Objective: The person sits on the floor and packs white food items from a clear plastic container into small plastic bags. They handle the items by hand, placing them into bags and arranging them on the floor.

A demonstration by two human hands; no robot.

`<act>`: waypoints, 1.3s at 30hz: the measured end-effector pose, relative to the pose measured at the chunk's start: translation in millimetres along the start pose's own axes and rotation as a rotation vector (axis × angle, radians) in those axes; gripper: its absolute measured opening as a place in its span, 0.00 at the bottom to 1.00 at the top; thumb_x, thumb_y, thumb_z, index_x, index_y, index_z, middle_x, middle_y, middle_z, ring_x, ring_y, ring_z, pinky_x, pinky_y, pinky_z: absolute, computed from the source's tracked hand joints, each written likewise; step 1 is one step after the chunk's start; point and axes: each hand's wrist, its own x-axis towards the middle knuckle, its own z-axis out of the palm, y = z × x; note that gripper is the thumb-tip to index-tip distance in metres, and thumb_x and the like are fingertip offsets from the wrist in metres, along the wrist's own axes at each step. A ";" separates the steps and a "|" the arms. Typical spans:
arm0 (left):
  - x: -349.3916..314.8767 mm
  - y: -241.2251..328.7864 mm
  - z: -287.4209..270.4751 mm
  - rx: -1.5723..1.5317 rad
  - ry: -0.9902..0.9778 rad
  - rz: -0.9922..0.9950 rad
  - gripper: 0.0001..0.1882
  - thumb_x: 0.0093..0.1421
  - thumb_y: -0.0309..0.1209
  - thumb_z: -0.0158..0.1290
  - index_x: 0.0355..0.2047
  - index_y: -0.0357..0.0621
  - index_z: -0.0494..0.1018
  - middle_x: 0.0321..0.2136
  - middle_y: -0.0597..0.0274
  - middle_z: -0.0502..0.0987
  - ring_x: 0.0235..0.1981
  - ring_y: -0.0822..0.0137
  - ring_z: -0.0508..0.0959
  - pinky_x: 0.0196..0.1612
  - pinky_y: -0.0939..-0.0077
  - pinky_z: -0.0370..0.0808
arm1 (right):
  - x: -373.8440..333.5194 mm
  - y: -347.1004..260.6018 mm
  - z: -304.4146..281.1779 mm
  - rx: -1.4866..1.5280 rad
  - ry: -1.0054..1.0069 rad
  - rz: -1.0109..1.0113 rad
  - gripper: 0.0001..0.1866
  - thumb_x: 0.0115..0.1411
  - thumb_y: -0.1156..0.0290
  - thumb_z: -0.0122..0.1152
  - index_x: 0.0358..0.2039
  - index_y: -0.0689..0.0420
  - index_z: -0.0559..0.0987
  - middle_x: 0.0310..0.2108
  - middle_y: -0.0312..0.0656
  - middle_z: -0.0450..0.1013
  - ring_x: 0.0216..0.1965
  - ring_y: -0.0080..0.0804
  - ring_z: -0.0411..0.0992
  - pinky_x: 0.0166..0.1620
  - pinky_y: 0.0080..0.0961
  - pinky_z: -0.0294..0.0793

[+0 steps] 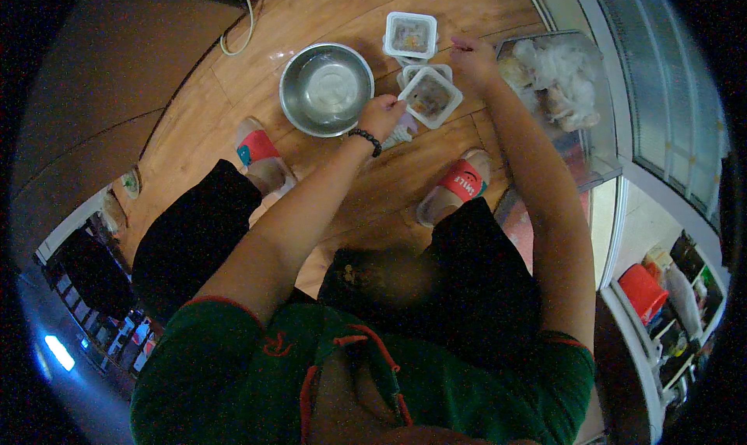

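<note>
Your L hand (381,117) pinches tub (445,112) by rim | R hand (474,60) loosely spread | prob. light, bendy: grip opp. rims

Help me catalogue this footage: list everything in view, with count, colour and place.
Basin: one, silvery, upper centre floor
Plastic containers: at least three, white, right of basin
Crumpled item: one, pale, beside nearest container
Bin: one, see-through grey, right
Plastic bags: count unclear, whitish, in bin
Cable: one, white, top left
Floor: one, brown wood, centre
Red object: one, red, lower right
Light: one, bluish-white, lower left
Small clutter: many, mixed, both lower sides
Sandals: two, red straps, on feet
Bracelet: one, black, left wrist
Shirt: one, green, bottom
Legwear: black, lower centre
Left hand: one, bare, at nearest container
Right hand: one, bare, right of containers
</note>
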 end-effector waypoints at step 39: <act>-30.3 57.3 32.8 -0.874 -0.175 -0.016 0.15 0.52 0.26 0.48 0.41 0.35 0.65 0.33 0.59 0.72 0.33 0.68 0.72 0.35 0.76 0.71 | -143.9 -41.2 -20.1 0.778 -0.270 0.379 0.17 0.49 0.68 0.58 0.40 0.58 0.71 0.33 0.39 0.71 0.31 0.26 0.69 0.36 0.22 0.69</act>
